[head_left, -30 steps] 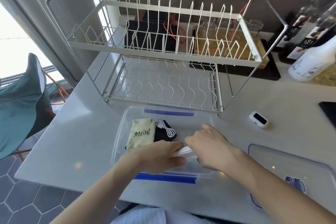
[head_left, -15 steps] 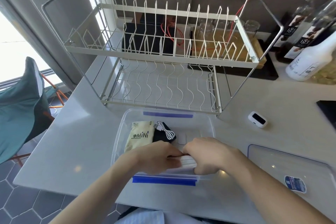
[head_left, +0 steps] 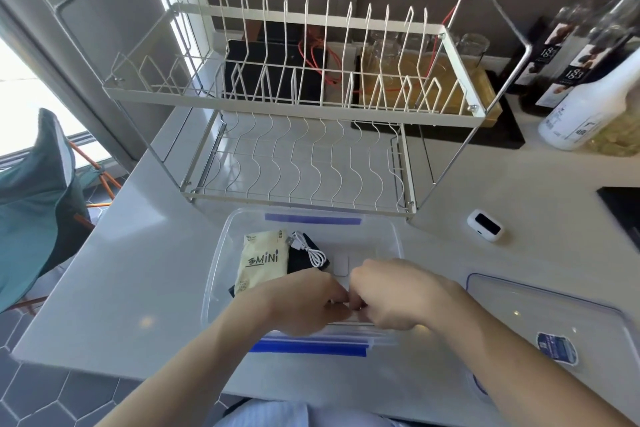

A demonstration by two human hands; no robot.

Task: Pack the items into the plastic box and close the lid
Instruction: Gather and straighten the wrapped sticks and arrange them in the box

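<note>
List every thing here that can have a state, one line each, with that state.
Plastic box: open, lid off.
Lid: flat on the counter, right of the box.
Beige packet: lying in the box.
White cable: coiled, in the box.
Small white device: on the counter, unpacked.
Left hand: fingers curled, contents hidden.
Right hand: likewise.

Left hand (head_left: 304,302) and right hand (head_left: 394,295) meet knuckle to knuckle (fingers curled under, forearms converging).
</note>
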